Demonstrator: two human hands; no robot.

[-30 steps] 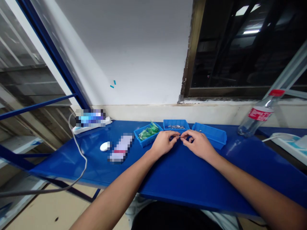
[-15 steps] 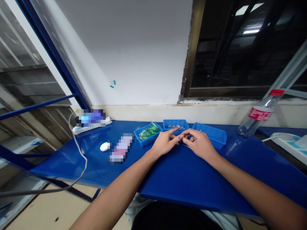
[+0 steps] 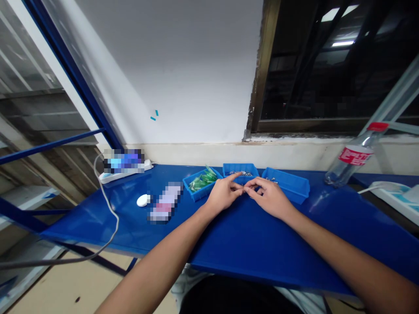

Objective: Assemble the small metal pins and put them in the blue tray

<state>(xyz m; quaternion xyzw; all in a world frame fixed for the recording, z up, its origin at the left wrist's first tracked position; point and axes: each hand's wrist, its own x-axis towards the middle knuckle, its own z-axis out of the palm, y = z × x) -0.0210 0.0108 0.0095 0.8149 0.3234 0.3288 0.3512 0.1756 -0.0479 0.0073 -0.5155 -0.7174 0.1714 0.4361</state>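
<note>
My left hand [image 3: 225, 192] and my right hand [image 3: 266, 196] meet fingertip to fingertip over the table, just in front of the blue bins. Each is closed in a pinch, with the left index finger stretched forward. Whatever lies between the fingertips is too small to make out. Behind them stands a blue bin [image 3: 240, 167] with small shiny metal pieces [image 3: 244, 173]. Left of my left hand, another blue bin [image 3: 196, 197] holds green pieces [image 3: 204, 179]. A third blue bin [image 3: 291, 185] is partly covered by my right hand; a few small metal bits show at its left end.
A blue table [image 3: 248, 244] carries everything. To the left lie a blurred-out phone-like object [image 3: 166, 201], a round white object [image 3: 143, 200] and a white power strip [image 3: 126, 172] with a cable [image 3: 111, 209]. A red-capped plastic bottle [image 3: 352, 159] and another white strip [image 3: 397, 198] are at right.
My fingertips have shifted slightly left and come closer together in a pinch. The thin metal piece that showed below the right fingers is now mostly hidden. The bins have not moved.
</note>
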